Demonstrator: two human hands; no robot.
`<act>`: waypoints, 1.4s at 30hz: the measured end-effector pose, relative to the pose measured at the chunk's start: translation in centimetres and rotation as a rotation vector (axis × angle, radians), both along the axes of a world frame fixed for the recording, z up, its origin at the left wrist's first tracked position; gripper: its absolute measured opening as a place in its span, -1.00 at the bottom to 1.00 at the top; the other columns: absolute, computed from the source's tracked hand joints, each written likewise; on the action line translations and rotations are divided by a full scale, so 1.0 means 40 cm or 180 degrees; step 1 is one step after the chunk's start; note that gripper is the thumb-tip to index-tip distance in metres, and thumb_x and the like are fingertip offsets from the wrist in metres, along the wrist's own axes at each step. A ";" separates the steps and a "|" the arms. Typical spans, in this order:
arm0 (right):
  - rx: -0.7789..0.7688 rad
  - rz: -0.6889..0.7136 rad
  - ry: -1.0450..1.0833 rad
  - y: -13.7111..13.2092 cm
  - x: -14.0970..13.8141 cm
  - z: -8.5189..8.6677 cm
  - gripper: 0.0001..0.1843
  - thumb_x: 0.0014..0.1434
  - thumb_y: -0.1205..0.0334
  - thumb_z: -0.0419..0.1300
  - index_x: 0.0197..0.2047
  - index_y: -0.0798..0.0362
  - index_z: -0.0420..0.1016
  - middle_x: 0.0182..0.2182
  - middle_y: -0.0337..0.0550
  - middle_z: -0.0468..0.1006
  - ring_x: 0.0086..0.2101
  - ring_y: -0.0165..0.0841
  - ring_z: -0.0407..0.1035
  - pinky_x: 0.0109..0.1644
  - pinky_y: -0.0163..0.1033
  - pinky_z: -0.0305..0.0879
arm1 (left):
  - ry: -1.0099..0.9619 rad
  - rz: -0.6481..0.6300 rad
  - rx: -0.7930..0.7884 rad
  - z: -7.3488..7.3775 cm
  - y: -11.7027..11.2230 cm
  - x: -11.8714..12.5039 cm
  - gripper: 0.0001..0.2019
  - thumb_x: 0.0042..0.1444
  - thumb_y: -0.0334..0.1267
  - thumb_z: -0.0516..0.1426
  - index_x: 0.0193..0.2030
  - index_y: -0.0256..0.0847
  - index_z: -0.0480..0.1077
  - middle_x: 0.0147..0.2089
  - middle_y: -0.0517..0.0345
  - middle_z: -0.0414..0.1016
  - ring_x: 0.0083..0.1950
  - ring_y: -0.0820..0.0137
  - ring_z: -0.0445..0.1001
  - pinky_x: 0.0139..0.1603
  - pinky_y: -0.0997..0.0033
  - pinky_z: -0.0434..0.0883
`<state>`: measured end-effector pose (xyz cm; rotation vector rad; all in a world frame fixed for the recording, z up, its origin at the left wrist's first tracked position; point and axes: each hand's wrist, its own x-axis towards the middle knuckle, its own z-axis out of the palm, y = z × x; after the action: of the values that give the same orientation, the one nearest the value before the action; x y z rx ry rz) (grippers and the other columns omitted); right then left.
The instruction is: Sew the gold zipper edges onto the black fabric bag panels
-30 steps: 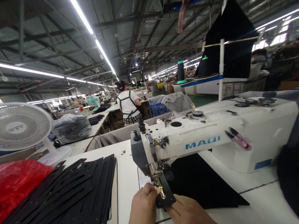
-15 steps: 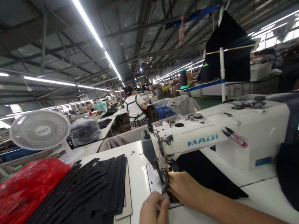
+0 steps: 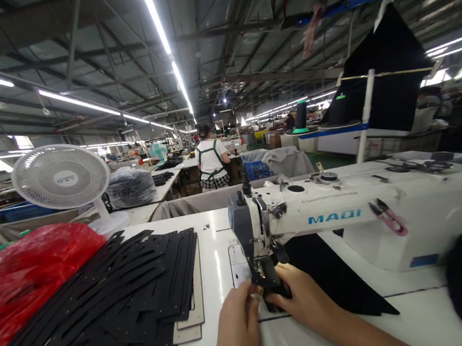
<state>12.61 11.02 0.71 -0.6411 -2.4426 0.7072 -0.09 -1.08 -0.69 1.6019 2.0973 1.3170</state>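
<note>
A white sewing machine (image 3: 335,206) stands in front of me, its needle area low at its left end. There a small black piece of material (image 3: 269,274) lies tilted beside the presser foot. My right hand (image 3: 304,293) grips its right side between thumb and fingers. From the near left, my left hand (image 3: 238,328) is closed, its fingertips pinching the piece's lower left edge. Fingers partly hide the piece, and its exact shape cannot be made out. A large black fabric panel (image 3: 336,272) lies under the machine arm, behind my right hand.
A stack of black cut pieces (image 3: 132,289) covers the table's left, with beige boards (image 3: 196,307) at its edge. Beyond are a red plastic bag (image 3: 34,279) and a white fan (image 3: 63,176). Pink-handled thread snips (image 3: 391,218) rest against the machine. A person (image 3: 211,162) stands farther off.
The view has shifted, so the machine appears farther right. The black piece between my hands now shows more clearly, turned up near the presser foot. Both hands stay close to the needle.
</note>
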 end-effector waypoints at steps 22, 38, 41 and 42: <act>0.0218 -0.0353 -0.0462 0.046 -0.034 0.002 -0.87 0.06 0.35 0.11 -0.50 0.09 0.40 -0.46 -0.13 0.49 -0.42 -0.33 0.38 -0.38 -0.33 0.11 | 0.1856 -0.0989 -0.0403 0.053 0.003 0.023 -0.79 0.10 -0.44 0.05 -0.15 -0.21 0.42 -0.08 0.03 0.51 -0.01 0.25 0.43 0.24 -0.04 0.13; 0.0687 0.0132 0.0107 -0.043 0.051 -0.013 -0.72 0.12 0.45 0.02 -0.23 0.06 0.52 -0.14 -0.05 0.45 -0.12 -0.27 0.31 -0.05 -0.18 0.24 | 0.2229 -0.0580 0.0233 0.020 -0.014 0.008 -0.61 0.02 -0.58 0.02 0.01 -0.27 0.32 -0.01 -0.03 0.47 -0.01 0.24 0.45 0.12 -0.02 0.34; 0.1367 0.0371 0.0286 -0.083 0.100 -0.041 -0.69 0.21 0.40 -0.05 -0.12 0.08 0.48 -0.03 0.07 0.38 -0.01 -0.19 0.24 0.05 -0.02 0.21 | 0.2416 -0.0873 0.0485 0.007 -0.003 -0.003 -0.66 0.10 -0.58 -0.04 -0.05 -0.27 0.37 -0.08 0.00 0.52 -0.05 0.29 0.49 0.12 0.04 0.36; 0.1464 0.0344 0.0275 -0.086 0.107 -0.048 -0.70 0.21 0.40 -0.05 -0.14 0.09 0.48 -0.04 0.07 0.38 0.00 -0.19 0.24 0.06 -0.01 0.21 | 0.2464 -0.0885 0.0537 0.007 -0.001 -0.005 -0.68 0.11 -0.57 -0.05 -0.06 -0.28 0.38 -0.08 -0.01 0.53 -0.05 0.29 0.50 0.09 0.06 0.39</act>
<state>16.89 7.56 -1.22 -0.2924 -2.4495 0.1884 -0.29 -1.12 -0.42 2.6859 2.0142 0.8708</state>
